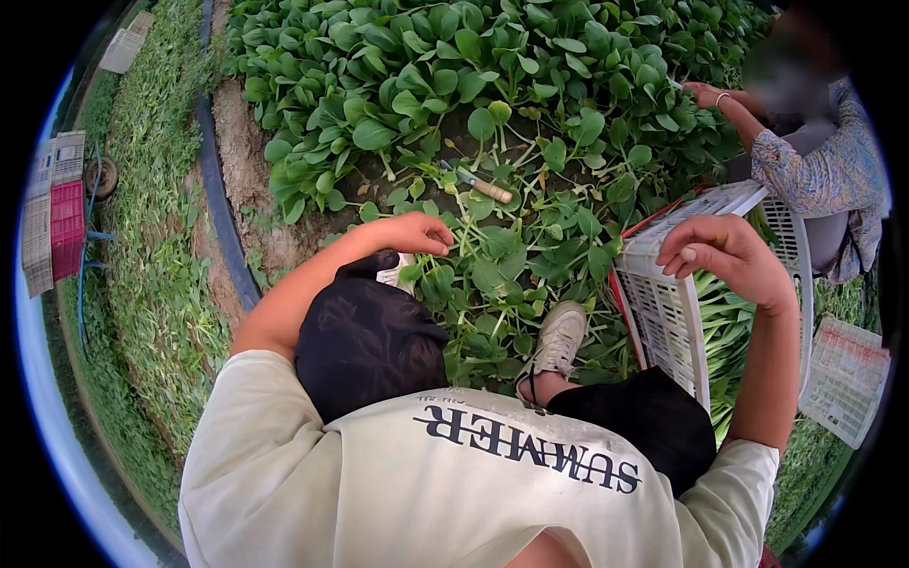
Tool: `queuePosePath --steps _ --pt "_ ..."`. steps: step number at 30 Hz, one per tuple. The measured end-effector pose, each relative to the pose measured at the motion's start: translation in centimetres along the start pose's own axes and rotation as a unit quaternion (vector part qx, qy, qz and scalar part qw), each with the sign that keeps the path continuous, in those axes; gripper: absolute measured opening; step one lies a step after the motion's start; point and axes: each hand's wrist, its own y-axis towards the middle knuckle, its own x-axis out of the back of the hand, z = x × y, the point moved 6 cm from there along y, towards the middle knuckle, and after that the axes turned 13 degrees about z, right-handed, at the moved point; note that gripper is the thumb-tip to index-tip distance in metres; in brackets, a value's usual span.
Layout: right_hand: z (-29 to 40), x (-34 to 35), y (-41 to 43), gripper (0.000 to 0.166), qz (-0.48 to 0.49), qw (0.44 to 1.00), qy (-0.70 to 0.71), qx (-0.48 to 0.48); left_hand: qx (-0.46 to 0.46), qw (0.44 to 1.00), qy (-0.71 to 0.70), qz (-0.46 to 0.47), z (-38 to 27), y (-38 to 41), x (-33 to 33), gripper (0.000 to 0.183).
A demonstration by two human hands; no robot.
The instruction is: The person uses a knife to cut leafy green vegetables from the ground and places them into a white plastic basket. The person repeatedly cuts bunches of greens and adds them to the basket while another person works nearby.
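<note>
My left hand (420,233) hangs past my left knee with loosely bent fingers, above cut leaves on the ground. No object shows in it; its palm is hidden. Over the near corner of a white plastic crate (657,302), my right hand (724,252) droops from a bent wrist, fingers curled. Whether it touches the crate is unclear, and its palm cannot be seen. Leafy greens with pale stalks (728,319) fill the tilted crate. A knife with a wooden handle (491,190) lies on the ground beyond my left hand, its blade partly among leaves.
Dense leafy greens (426,71) grow ahead. Another person's hand (703,94) reaches into them at the right. Loose leaves (497,277) surround my shoe (559,337). A dark hose (213,156) runs along the left. Stacked crates (65,231) stand far left; another crate (845,380) lies right.
</note>
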Motion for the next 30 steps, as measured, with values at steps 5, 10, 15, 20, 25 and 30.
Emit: queuePosePath --steps 5,10,15,20,25,30 --pt "-9.1 -4.0 21.7 0.016 0.006 0.925 -0.378 -0.043 -0.066 0.995 0.03 -0.075 0.7 2.8 2.2 0.036" --pt "-16.8 -5.5 33.4 0.021 -0.202 0.897 -0.383 -0.095 -0.099 0.957 -0.011 -0.272 1.2 0.1 8.5 0.026" --pt "-18.2 -5.8 36.3 0.026 -0.226 0.868 -0.42 -0.138 -0.077 0.867 0.336 -0.36 -4.2 0.2 12.8 0.023" --pt "-18.0 -4.7 35.0 0.03 -0.233 0.928 -0.278 -0.078 0.03 0.711 0.606 -0.355 -6.4 3.3 17.0 0.016" --pt "-16.1 -6.2 33.4 0.022 -0.142 0.938 0.31 -0.061 0.133 0.72 0.562 -0.385 -2.5 2.5 22.2 0.018" --pt "-16.3 -5.4 37.2 0.022 -0.153 0.908 0.39 0.004 0.099 0.724 0.543 -0.413 -0.4 1.7 23.3 0.02"
